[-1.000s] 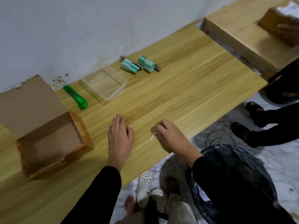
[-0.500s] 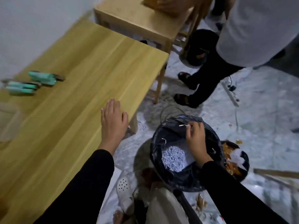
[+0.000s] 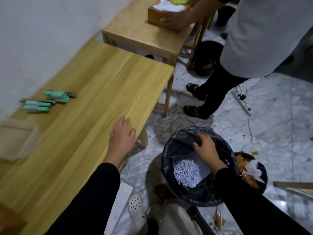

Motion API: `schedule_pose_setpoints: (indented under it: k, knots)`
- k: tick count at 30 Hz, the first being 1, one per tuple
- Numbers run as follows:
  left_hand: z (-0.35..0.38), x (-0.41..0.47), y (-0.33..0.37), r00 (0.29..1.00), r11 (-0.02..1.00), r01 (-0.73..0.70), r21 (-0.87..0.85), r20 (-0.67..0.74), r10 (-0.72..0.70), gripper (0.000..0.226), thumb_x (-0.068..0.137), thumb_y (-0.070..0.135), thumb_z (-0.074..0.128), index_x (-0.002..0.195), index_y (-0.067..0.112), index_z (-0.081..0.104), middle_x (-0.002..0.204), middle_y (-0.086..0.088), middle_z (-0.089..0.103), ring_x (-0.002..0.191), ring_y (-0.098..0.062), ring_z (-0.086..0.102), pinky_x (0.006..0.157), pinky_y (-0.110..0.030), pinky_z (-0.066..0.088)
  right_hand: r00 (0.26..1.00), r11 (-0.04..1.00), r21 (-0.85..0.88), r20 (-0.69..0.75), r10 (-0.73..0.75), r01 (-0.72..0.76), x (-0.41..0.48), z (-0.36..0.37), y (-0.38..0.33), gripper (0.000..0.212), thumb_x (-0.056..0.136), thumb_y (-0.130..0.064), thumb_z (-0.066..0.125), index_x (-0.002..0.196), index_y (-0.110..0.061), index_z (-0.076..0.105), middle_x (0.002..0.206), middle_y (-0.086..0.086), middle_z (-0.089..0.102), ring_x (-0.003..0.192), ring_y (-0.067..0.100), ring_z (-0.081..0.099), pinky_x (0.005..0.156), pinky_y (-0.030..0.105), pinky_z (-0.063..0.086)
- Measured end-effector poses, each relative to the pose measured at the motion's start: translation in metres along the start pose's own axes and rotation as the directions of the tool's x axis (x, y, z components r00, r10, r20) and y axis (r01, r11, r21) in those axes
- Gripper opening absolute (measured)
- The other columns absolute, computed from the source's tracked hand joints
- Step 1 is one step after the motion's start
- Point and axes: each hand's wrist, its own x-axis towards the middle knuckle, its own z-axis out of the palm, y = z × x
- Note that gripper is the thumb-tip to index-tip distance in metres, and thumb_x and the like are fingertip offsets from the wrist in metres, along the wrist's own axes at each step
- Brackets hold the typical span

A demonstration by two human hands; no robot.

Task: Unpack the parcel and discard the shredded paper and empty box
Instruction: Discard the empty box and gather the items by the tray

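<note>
**Shreds binned; box not yet discarded**

Wooden table [image 3: 94,106]: smooth pale-grain top, carrying unpacked teal-wrapped items [image 3: 45,102] near the wall. The empty box shows only as a blurred brown corner at the lower left edge, so discarding it appears to remain. Bin [image 3: 171,160], round, lined with glossy crinkled black bag, holds a heap of fine white shredded paper [image 3: 186,172]. Left hand [image 3: 122,138] flat on the table edge, fingers together. Right hand [image 3: 206,150] over the bin's rim, fingers loosely spread, apparently empty.
</note>
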Motion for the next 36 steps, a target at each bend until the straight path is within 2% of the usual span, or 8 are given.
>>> schedule_pose_setpoints:
  k: [5, 13, 17, 21, 25, 30, 33, 36]
  knots:
    - [-0.067, -0.04, -0.019, 0.993, 0.992, 0.045, -0.114, -0.1, -0.057, 0.049, 0.097, 0.031, 0.041, 0.14, 0.008, 0.036, 0.148, -0.009, 0.036, 0.136, -0.023, 0.033, 0.111, -0.035, 0.028, 0.949, 0.949, 0.021, -0.02, -0.316, 0.316, -0.015, -0.005, -0.132, 0.044, 0.094, -0.021, 0.05, 0.135, -0.009, 0.042, 0.139, 0.01, 0.043, 0.129, 0.026, 0.039, 0.105, 0.035, 0.033]
    - [-0.185, -0.155, -0.121, 0.838, 0.949, 0.254, -0.188, -0.447, -0.313, 0.046, 0.097, 0.028, 0.045, 0.138, 0.007, 0.042, 0.144, -0.009, 0.041, 0.135, -0.023, 0.035, 0.11, -0.033, 0.028, 0.67, 0.694, 0.199, 0.179, -0.72, 0.692, -0.119, 0.101, -0.318, 0.043, 0.092, -0.022, 0.053, 0.134, -0.014, 0.044, 0.136, 0.006, 0.044, 0.127, 0.02, 0.041, 0.1, 0.025, 0.032]
    - [-0.208, -0.242, -0.189, 0.582, 0.803, 0.457, -0.382, -0.554, -0.595, 0.045, 0.096, 0.03, 0.044, 0.136, 0.009, 0.043, 0.138, -0.01, 0.045, 0.129, -0.027, 0.041, 0.105, -0.037, 0.036, 0.535, 0.642, 0.285, 0.372, -0.758, 0.711, -0.177, 0.17, -0.356, 0.044, 0.092, -0.022, 0.053, 0.135, -0.014, 0.044, 0.136, 0.008, 0.049, 0.126, 0.022, 0.046, 0.102, 0.031, 0.038]
    - [-0.196, -0.304, -0.229, 0.291, 0.488, 0.562, -0.668, -0.392, -0.873, 0.053, 0.098, 0.034, 0.039, 0.144, 0.009, 0.031, 0.149, -0.013, 0.034, 0.136, -0.03, 0.032, 0.11, -0.044, 0.031, 0.469, 0.697, 0.284, 0.569, -0.675, 0.659, -0.209, 0.219, -0.357, 0.05, 0.094, -0.021, 0.05, 0.141, -0.013, 0.036, 0.142, 0.011, 0.045, 0.126, 0.026, 0.048, 0.102, 0.033, 0.04]
    - [-0.181, -0.322, -0.232, 0.336, 0.281, 0.513, -0.811, -0.112, -0.935, 0.05, 0.102, 0.031, 0.029, 0.148, 0.014, 0.023, 0.153, -0.008, 0.029, 0.137, -0.029, 0.032, 0.105, -0.037, 0.034, 0.474, 0.703, 0.2, 0.611, -0.634, 0.682, -0.22, 0.241, -0.348, 0.05, 0.094, -0.017, 0.049, 0.142, -0.013, 0.036, 0.145, 0.008, 0.044, 0.133, 0.022, 0.042, 0.108, 0.029, 0.033]
    - [-0.191, -0.296, -0.211, 0.391, 0.361, 0.431, -0.827, -0.189, -0.901, 0.043, 0.102, 0.01, 0.03, 0.145, 0.012, 0.031, 0.132, 0.004, 0.047, 0.094, -0.005, 0.053, 0.065, -0.004, 0.044, 0.53, 0.716, 0.212, 0.54, -0.653, 0.666, -0.21, 0.22, -0.35, 0.047, 0.092, -0.014, 0.048, 0.138, -0.02, 0.043, 0.136, 0.001, 0.055, 0.117, 0.021, 0.057, 0.098, 0.032, 0.047]
    - [-0.202, -0.265, -0.187, 0.435, 0.455, 0.392, -0.8, -0.275, -0.858, 0.042, 0.101, 0.014, 0.034, 0.143, 0.016, 0.036, 0.084, 0.024, 0.045, 0.058, 0.005, 0.031, 0.048, -0.011, 0.031, 0.615, 0.737, 0.218, 0.429, -0.662, 0.64, -0.188, 0.183, -0.355, 0.046, 0.092, -0.016, 0.049, 0.137, -0.022, 0.044, 0.131, -0.001, 0.059, 0.106, 0.02, 0.062, 0.089, 0.032, 0.05]
    - [-0.202, -0.217, -0.153, 0.545, 0.517, 0.334, -0.788, -0.286, -0.788, 0.041, 0.101, 0.018, 0.035, 0.141, 0.023, 0.038, 0.075, 0.022, 0.049, 0.049, -0.009, 0.034, 0.045, -0.021, 0.027, 0.708, 0.767, 0.242, 0.297, -0.641, 0.594, -0.151, 0.13, -0.345, 0.045, 0.09, -0.017, 0.052, 0.134, -0.025, 0.048, 0.125, -0.003, 0.063, 0.096, 0.017, 0.064, 0.085, 0.035, 0.053]
